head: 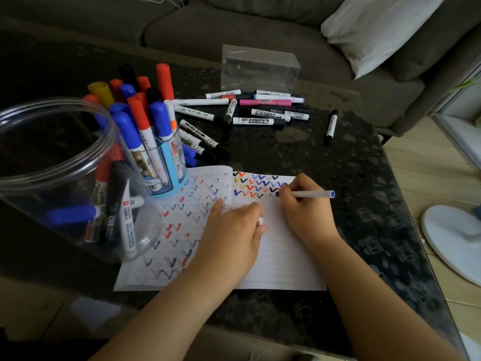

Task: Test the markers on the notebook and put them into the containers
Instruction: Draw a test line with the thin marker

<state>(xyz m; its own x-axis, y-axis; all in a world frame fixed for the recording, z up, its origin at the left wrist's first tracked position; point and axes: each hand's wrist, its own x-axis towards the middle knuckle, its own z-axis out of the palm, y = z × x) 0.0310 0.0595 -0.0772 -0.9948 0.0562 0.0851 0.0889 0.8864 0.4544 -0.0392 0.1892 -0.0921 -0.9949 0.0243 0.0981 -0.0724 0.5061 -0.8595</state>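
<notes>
The blue marker (307, 194) lies nearly level across the right page of the notebook (281, 246), its tip pointing left at the third row of ticks and its blue-ended barrel sticking out right past the right hand (303, 204), whose fingers pinch it in a writing grip. The left hand (234, 230) presses the page flat and seems to hold a small white cap (260, 220). The marker cup (166, 162) and clear jar (65, 178) stand well to the left on the desk (364, 204), nearer the left hand.

Open lined notebook (281, 246) flat, tick-marked; blue marker (309, 194) on right page; loose markers (260, 108) far; clear jar (52, 142) and blue cup (166, 178) left, marker-filled
</notes>
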